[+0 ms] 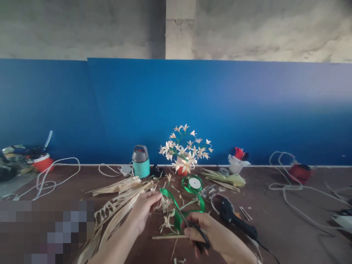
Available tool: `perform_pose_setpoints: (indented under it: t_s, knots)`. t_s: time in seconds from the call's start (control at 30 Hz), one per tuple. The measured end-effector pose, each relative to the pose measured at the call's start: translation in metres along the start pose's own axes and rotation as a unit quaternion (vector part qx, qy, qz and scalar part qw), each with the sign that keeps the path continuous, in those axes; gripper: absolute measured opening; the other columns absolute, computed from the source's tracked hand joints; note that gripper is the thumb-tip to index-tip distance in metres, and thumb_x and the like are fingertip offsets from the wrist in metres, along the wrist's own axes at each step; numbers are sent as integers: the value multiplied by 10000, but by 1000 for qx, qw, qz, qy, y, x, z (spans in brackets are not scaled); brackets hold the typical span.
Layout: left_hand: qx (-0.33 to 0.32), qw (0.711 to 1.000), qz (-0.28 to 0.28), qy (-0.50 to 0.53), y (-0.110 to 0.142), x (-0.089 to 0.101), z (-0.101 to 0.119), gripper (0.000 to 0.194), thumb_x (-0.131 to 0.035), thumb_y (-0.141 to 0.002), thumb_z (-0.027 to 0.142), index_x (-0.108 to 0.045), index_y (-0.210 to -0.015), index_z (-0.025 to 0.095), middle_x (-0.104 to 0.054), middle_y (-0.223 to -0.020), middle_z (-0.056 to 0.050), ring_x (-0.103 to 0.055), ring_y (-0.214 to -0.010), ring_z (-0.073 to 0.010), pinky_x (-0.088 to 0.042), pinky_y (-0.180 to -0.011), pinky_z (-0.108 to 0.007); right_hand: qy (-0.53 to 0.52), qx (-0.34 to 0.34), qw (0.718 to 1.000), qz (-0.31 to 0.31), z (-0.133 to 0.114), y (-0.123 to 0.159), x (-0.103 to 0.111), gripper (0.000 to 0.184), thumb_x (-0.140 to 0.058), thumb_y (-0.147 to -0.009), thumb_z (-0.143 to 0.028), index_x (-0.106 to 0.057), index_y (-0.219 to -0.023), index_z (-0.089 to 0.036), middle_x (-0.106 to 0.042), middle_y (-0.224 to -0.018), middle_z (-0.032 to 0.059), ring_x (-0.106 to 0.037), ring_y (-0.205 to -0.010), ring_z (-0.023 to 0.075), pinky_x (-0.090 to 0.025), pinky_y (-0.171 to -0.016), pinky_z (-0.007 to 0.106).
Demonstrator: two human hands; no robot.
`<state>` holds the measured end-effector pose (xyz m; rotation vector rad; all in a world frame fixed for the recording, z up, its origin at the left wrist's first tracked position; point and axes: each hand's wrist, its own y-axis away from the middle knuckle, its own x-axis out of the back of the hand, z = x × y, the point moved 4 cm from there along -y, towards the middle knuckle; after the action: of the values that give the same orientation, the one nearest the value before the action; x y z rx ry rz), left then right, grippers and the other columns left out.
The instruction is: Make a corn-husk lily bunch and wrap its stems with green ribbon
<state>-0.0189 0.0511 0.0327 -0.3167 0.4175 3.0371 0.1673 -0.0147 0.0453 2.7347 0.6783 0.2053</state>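
Note:
My left hand [145, 207] is closed in a pinch near the end of a green ribbon [169, 195], which curves down and away to the right. Black-handled scissors [199, 233] sit in my right hand [211, 229], fingers wrapped round the grips. Their blades point up and left and lie against the ribbon; whether they are cutting it cannot be made out. More ribbon loops back to a spool with a white centre [194, 183]. Between and below my hands lie pale husk flowers [167, 222] and a thin stick [167, 237].
Dried husk strips [121, 205] spread on the left. A husk-flower arrangement [187, 150] stands at the back beside a teal container [141, 167]. On the right lie a black glue gun [238, 220] with its cord, a bundle of husk [231, 178] and a white cup [235, 164].

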Motion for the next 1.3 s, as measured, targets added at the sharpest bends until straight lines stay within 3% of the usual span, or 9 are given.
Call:
perform_pose_setpoints:
  t_s: [0.27, 0.6, 0.8, 1.03, 1.3]
  knots:
    - [48, 992, -26, 115, 7, -6, -25, 200, -751, -581, 282, -620, -642, 144, -526, -528, 42, -435, -493, -58, -295, -480, -172, -28, 7, 999, 35, 12, -16, -11, 420, -670, -639, -496, -557, -842, -145, -468, -533, -76, -442, -401, 42, -294, -365, 142]
    - [147, 967, -58, 202, 17, -9, -32, 132, -714, -607, 189, -614, -677, 140, -595, -583, 16, -511, -503, -83, -380, -505, -203, -38, 50, 998, -7, 3, -13, -4, 450, -700, -610, -517, -576, -848, -156, -497, -684, -33, -489, -555, 73, -340, -465, 165]
    - [136, 966, -84, 201, 18, -11, -31, 160, -725, -604, 191, -594, -686, 148, -582, -607, 29, -539, -555, -96, -378, -542, -217, -56, 49, 996, -54, 8, -12, 0, 447, -697, -623, -503, -596, -890, -160, -509, -716, -22, -503, -585, 83, -341, -489, 171]
    - [124, 962, -118, 211, 25, -23, -35, 200, -725, -612, 217, -532, -615, 163, -573, -599, 28, -546, -602, -118, -377, -593, -235, -120, 117, 986, -4, 15, -28, -18, 395, -748, -596, -400, -587, -874, -170, -553, -776, -3, -488, -697, 125, -399, -642, 233]
    - [77, 967, -105, 219, 25, -26, -41, 223, -724, -618, 247, -518, -588, 169, -524, -540, 46, -480, -545, -99, -354, -585, -227, -173, 158, 972, 14, 15, -33, -30, 339, -761, -596, -346, -555, -785, -153, -491, -661, -41, -406, -595, 79, -322, -538, 182]
